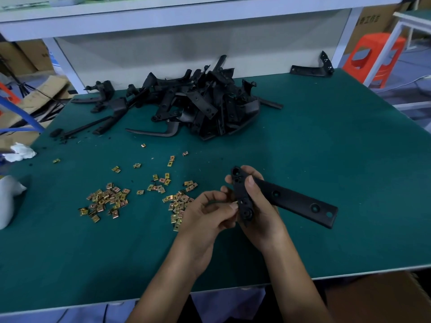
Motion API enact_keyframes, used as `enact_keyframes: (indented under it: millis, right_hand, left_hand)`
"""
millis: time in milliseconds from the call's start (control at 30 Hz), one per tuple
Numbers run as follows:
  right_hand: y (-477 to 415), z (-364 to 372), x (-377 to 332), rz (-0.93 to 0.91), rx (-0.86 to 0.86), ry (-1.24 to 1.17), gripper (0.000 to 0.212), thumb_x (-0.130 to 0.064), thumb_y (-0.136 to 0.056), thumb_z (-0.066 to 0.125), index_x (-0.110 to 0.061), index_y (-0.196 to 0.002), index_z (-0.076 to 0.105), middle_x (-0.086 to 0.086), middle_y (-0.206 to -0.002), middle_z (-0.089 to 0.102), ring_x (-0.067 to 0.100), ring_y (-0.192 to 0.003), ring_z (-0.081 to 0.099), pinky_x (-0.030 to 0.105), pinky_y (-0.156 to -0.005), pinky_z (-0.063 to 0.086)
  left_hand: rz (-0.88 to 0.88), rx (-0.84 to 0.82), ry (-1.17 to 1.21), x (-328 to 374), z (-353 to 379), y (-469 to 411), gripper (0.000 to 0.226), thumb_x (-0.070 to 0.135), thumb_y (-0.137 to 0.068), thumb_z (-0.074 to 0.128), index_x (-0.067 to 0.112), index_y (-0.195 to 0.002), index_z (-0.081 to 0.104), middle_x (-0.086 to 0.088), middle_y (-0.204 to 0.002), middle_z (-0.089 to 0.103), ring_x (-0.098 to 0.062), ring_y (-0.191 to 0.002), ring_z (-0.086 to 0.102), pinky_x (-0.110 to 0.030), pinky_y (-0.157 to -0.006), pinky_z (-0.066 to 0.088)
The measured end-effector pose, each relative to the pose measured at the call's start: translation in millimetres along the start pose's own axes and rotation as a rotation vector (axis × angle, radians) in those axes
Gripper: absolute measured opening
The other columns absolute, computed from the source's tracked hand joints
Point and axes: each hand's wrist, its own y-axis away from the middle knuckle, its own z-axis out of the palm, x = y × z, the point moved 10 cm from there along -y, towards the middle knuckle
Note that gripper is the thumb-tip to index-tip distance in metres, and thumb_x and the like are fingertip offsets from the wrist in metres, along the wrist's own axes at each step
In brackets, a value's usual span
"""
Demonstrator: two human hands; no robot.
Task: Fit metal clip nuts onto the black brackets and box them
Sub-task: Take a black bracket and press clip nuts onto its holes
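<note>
Your right hand had the black bracket by its short arm, thumb pressed flat on the face and the other fingers curled round behind, clamped on it above the green bench just in front of you. The long arm stuck out to your right, free in the air. Your left hand was curled, thumb and forefinger closed together at the short arm's edge on what looked like one clip nut – mostly hidden, only a sliver showed.

Handling, as a judgement: the bracket looked like moulded plastic, light, stiff and matte enough not to slip, so a one-hand hold close to the spot being loaded was right; a hold at the far end of the long arm would have let it lever about. The nut was thin sprung metal, tiny, easy to drop and likely sharp-edged – a pinch on its flat sides suited it, and it probably needed a firm push to seat.

Loose clip nuts lay scattered on the bench to your left, the pile of brackets at the back, a cardboard box below the near right edge, presumably for finished ones
</note>
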Motion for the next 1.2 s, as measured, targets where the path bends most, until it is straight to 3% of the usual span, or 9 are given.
enact_keyframes:
  millis: [167,267,367,600,700,833,900,1067,1200]
  right_hand:
    - [0,8,0,0.032,-0.032,-0.069,0.062,-0.049,-0.071,0.089,-0.025,-0.120,0.060,0.004,-0.110,0.070,0.023,-0.095,0.070,0.036,-0.084,0.058]
    - [1,7,-3,0.023,-0.021,-0.065,0.054,-0.044,-0.077,0.085,-0.024,-0.120,0.059,0.004,-0.109,0.070,0.022,-0.093,0.069,0.034,-0.081,0.058]
    - [2,4,-1,0.025,0.001,-0.012,0.029,-0.032,-0.091,0.066,-0.023,-0.118,0.060,0.007,-0.109,0.069,0.024,-0.094,0.069,0.035,-0.082,0.057]
    - [2,8,-3,-0.023,-0.007,0.078,0.040,-0.025,-0.085,0.070,-0.016,-0.122,0.056,0.016,-0.112,0.069,0.024,-0.104,0.068,0.035,-0.089,0.057]
    - [-1,1,0,-0.020,0.050,0.023,0.032,-0.029,-0.089,0.069,-0.022,-0.118,0.059,0.009,-0.110,0.071,0.022,-0.100,0.070,0.032,-0.082,0.058]
    - [-3,-22,-7,-0.033,0.175,-0.117,0.019,-0.040,-0.092,0.060,-0.030,-0.108,0.060,-0.005,-0.108,0.072,0.015,-0.095,0.070,0.025,-0.073,0.055]
    - [-4,-23,-6,-0.021,0.160,-0.133,0.013,-0.039,-0.095,0.059,-0.031,-0.105,0.061,-0.004,-0.109,0.071,0.015,-0.095,0.069,0.025,-0.073,0.054]
    - [-5,-20,-2,-0.006,0.142,-0.161,0.011,-0.036,-0.098,0.058,-0.030,-0.105,0.063,-0.002,-0.109,0.071,0.016,-0.093,0.069,0.025,-0.072,0.054]
    - [-3,-17,-1,0.015,0.128,-0.115,0.013,-0.036,-0.096,0.058,-0.029,-0.107,0.061,-0.003,-0.110,0.071,0.014,-0.094,0.070,0.025,-0.073,0.055]
  left_hand:
    - [-0.011,-0.022,0.029,1,5,-2,0.024,-0.012,-0.086,0.061,0.012,-0.086,0.053,-0.004,-0.070,0.061,-0.012,-0.057,0.054,-0.022,-0.054,0.048]
    - [-0.015,-0.020,0.041,0,5,-3,0.024,-0.011,-0.087,0.061,0.012,-0.085,0.054,-0.004,-0.070,0.061,-0.012,-0.056,0.053,-0.022,-0.054,0.047]
    - [-0.011,-0.001,0.040,-1,0,-3,0.025,-0.011,-0.086,0.062,0.013,-0.085,0.054,-0.003,-0.070,0.062,-0.011,-0.054,0.054,-0.022,-0.053,0.047]
    - [-0.062,-0.026,0.014,-5,-4,-1,0.032,0.005,-0.068,0.076,0.007,-0.097,0.062,-0.005,-0.073,0.069,-0.012,-0.059,0.062,-0.021,-0.054,0.050]
    - [0.018,-0.055,-0.258,6,-10,-9,0.017,0.003,-0.086,0.072,0.010,-0.101,0.068,-0.002,-0.074,0.073,-0.011,-0.066,0.067,-0.021,-0.060,0.052]
    - [0.388,0.260,-1.050,63,-54,-22,0.015,0.017,-0.095,0.063,0.026,-0.100,0.073,0.014,-0.082,0.073,-0.004,-0.074,0.066,-0.023,-0.067,0.048]
    - [0.470,0.274,-1.277,70,-58,-29,0.015,0.018,-0.095,0.063,0.024,-0.104,0.074,0.010,-0.088,0.071,-0.010,-0.084,0.062,-0.025,-0.073,0.043]
    - [0.451,0.126,-1.581,41,-40,-49,0.013,0.035,-0.091,0.066,0.025,-0.097,0.072,0.001,-0.094,0.065,-0.021,-0.096,0.049,-0.029,-0.087,0.034]
    - [0.326,0.100,-1.398,42,-42,-55,0.004,0.029,-0.090,0.068,0.028,-0.092,0.066,0.011,-0.087,0.065,-0.015,-0.092,0.057,-0.028,-0.080,0.043]
